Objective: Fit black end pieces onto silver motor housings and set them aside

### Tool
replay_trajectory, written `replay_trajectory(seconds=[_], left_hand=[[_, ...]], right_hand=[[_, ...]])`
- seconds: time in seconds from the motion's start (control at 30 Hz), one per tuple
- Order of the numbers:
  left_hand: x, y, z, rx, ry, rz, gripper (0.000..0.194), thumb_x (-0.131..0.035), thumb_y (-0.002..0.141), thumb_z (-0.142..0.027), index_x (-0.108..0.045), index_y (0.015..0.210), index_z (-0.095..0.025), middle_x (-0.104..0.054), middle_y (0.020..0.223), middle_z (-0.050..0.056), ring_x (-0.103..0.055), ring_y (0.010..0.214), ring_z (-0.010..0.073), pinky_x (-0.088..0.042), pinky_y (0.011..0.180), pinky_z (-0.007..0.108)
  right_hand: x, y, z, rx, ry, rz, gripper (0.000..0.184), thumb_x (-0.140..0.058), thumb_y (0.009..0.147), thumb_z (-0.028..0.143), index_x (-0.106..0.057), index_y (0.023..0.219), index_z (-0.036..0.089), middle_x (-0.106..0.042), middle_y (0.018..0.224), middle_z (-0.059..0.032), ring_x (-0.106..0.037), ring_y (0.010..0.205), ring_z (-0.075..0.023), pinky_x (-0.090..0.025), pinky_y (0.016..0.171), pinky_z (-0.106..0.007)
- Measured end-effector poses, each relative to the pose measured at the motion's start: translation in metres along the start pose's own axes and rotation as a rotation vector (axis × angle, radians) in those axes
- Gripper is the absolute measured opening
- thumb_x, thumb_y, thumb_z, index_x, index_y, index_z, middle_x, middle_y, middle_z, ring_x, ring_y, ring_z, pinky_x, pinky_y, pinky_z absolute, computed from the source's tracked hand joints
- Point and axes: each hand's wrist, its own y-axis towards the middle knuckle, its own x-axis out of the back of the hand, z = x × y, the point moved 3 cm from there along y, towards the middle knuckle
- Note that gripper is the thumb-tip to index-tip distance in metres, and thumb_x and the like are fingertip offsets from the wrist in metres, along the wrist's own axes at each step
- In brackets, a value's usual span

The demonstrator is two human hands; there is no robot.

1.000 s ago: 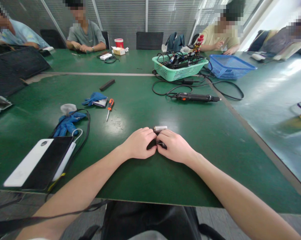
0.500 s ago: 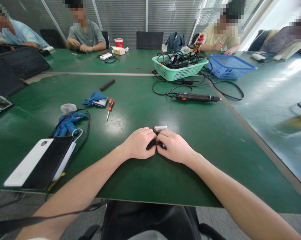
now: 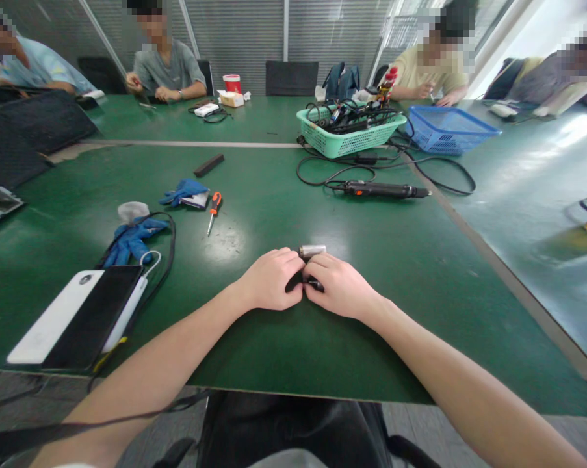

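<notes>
My left hand (image 3: 272, 279) and my right hand (image 3: 340, 285) meet over the green table (image 3: 293, 351) near its front edge, fingers curled. Between them is a small black part (image 3: 315, 283), mostly covered by the fingers; its kind cannot be made out. Both hands are closed around it, thumbs towards me. Just beyond the fingertips shows a short silver metal cylinder (image 3: 313, 250), lying level. Whether it is joined to the black part is hidden. A screwdriver (image 3: 216, 207) with an orange handle lies to the left, apart from the hands.
Left lie blue gloves (image 3: 130, 242), a white-and-black device (image 3: 73, 318) with a cable, and a dark bar (image 3: 209, 165). A corded electric screwdriver (image 3: 385, 190) is at right, before a green basket (image 3: 346, 141) of tools and a blue basket (image 3: 449, 130). Several people sit around.
My hands hold their place, with only a slight shift of the fingers around the black part. Across the table, a person in grey has raised one hand.
</notes>
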Motion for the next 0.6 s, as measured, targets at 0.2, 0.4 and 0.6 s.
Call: replay_trajectory(seconds=[0.2, 0.4, 0.6], left_hand=[[0.0, 0.0, -0.001, 0.005, 0.004, 0.003, 0.01, -0.056, 0.082, -0.026, -0.055, 0.089, -0.019, -0.062, 0.092, 0.008, -0.055, 0.087, 0.0236, -0.049, 0.078, 0.039], [0.001, 0.0, -0.001, 0.001, 0.006, 0.006, 0.01, -0.055, 0.083, -0.026, -0.056, 0.089, -0.019, -0.062, 0.092, 0.008, -0.056, 0.088, 0.0238, -0.049, 0.078, 0.038], [0.001, 0.001, -0.001, -0.004, -0.007, 0.01, 0.016, -0.055, 0.083, -0.025, -0.059, 0.096, -0.018, -0.063, 0.095, 0.009, -0.057, 0.09, 0.0244, -0.049, 0.08, 0.039]], right_hand=[[0.002, -0.001, 0.0, -0.001, 0.001, 0.01, 0.006, -0.059, 0.088, 0.016, -0.062, 0.085, 0.02, -0.064, 0.089, -0.0067, -0.059, 0.089, -0.0223, -0.052, 0.085, -0.037], [0.004, -0.003, -0.001, -0.006, -0.009, 0.038, 0.004, -0.06, 0.088, 0.017, -0.062, 0.088, 0.02, -0.065, 0.09, -0.0066, -0.059, 0.091, -0.0228, -0.052, 0.084, -0.037], [0.012, -0.004, -0.004, 0.019, 0.009, 0.09, 0.007, -0.057, 0.09, 0.016, -0.064, 0.09, 0.02, -0.064, 0.091, -0.0067, -0.06, 0.09, -0.022, -0.052, 0.082, -0.035]])
